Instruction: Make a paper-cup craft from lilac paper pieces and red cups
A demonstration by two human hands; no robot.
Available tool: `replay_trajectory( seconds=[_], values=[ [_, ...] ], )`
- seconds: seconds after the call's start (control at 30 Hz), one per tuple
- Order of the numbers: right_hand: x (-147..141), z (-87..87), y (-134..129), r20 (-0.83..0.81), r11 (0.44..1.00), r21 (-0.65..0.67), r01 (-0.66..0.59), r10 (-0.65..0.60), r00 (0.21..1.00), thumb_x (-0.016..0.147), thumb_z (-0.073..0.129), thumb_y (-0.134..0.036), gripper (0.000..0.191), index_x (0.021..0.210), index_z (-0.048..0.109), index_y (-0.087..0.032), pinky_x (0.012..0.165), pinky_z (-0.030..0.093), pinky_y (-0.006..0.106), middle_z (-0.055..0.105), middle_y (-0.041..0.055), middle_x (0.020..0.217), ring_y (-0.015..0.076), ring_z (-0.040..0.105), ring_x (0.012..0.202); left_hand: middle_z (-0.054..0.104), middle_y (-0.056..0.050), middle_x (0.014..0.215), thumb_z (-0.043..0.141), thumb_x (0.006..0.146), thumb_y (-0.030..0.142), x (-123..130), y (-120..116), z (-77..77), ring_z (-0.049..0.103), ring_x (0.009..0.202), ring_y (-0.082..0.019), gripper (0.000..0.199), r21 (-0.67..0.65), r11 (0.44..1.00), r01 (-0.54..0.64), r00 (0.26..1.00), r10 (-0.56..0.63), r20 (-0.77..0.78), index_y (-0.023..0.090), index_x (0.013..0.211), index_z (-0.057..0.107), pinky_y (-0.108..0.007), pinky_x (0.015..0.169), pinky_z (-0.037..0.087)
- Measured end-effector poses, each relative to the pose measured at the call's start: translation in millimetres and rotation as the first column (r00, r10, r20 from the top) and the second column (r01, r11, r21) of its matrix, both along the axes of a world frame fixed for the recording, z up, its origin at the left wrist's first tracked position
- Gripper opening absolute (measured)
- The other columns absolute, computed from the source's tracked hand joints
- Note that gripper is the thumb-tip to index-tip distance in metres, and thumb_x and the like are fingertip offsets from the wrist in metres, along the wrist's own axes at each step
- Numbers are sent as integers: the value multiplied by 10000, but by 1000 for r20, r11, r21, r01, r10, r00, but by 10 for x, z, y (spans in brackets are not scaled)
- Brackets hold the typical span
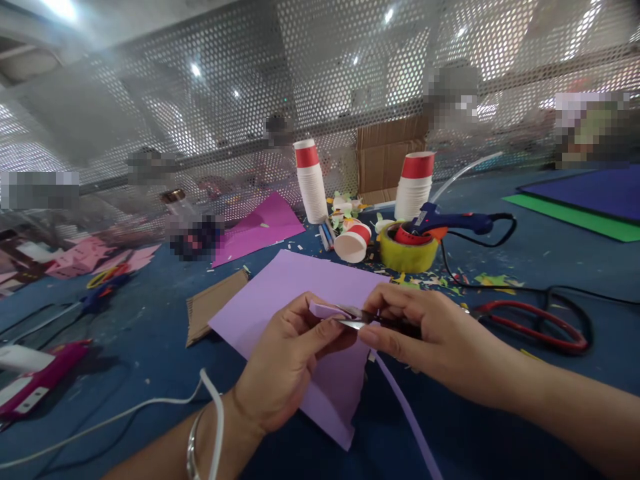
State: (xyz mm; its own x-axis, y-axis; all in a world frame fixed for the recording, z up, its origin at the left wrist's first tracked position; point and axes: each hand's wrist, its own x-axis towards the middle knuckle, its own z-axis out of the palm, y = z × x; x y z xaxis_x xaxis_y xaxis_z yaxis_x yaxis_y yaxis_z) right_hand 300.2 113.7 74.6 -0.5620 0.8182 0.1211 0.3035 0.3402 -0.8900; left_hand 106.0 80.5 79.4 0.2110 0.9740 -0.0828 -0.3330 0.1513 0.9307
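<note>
My left hand [285, 363] is closed, pinching a small folded piece of purple paper [325, 309] between thumb and fingers. My right hand [425, 333] grips a small pair of scissors [357, 321], whose dark handles are mostly hidden by the fingers. The blades point left and meet the paper piece at my left fingertips. A narrow purple paper strip [403, 407] hangs down from beneath my right hand toward the bottom edge. Under both hands lies a large purple sheet [285, 287], its lower right corner curling near the table front.
A blue glue gun [450, 221] rests on a yellow tape roll [407, 253]. Nearby are two paper cup stacks [313, 187], a tipped cup [353, 241], paper scraps and red-handled scissors [535, 323]. Leftward lie cardboard [213, 310], a pink power strip [45, 383] and a white cord [150, 403].
</note>
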Motion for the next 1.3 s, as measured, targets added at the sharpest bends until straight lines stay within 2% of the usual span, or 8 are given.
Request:
replay_trajectory(
  seconds=[0.2,0.43,0.73,0.9,1.07,1.3],
  values=[
    [16,10,-4,18,1000,3,-16,15,1000,916,595,-443,238,846,569,-217,545,367,249,584,-32,690,113,486,609,741,-6,836,779,806,185,5,-15,4,666,821,-115,171,-33,999,-9,1000,9,6,161,744,622,-247,803,534],
    [26,25,-3,51,999,40,-20,18,999,926,569,-468,262,852,582,-218,559,358,268,600,-17,720,129,498,636,754,-8,842,792,793,173,9,-25,6,678,823,-111,151,-40,999,2,1000,-2,12,163,747,649,-234,797,543],
    [36,36,-29,17,1000,22,-19,19,1000,924,579,-441,263,793,560,-213,523,331,239,495,-48,659,103,416,592,767,-10,822,771,794,95,6,-4,-5,701,792,-92,179,-107,993,48,990,-33,139,147,716,619,-209,793,562],
    [33,26,-16,-45,999,-12,-32,32,998,914,608,-435,282,763,544,-205,486,299,218,453,-62,631,86,365,558,771,-20,851,765,801,96,10,-12,-11,710,834,-104,179,-136,989,58,987,-37,155,151,727,612,-238,862,557],
    [35,33,-9,-42,999,-26,-27,26,999,903,616,-466,308,754,541,-207,468,292,214,434,-62,619,88,361,546,765,-17,852,769,808,133,-6,-11,7,700,835,-116,160,-129,990,56,994,-44,96,157,723,635,-259,858,553],
    [42,53,10,-11,999,-17,-33,33,999,919,585,-463,295,770,557,-209,469,325,216,464,-50,622,90,412,535,699,7,737,798,778,186,-63,18,52,589,702,-78,60,2,1000,4,991,-4,-135,153,759,751,-169,679,474]
  ],
)
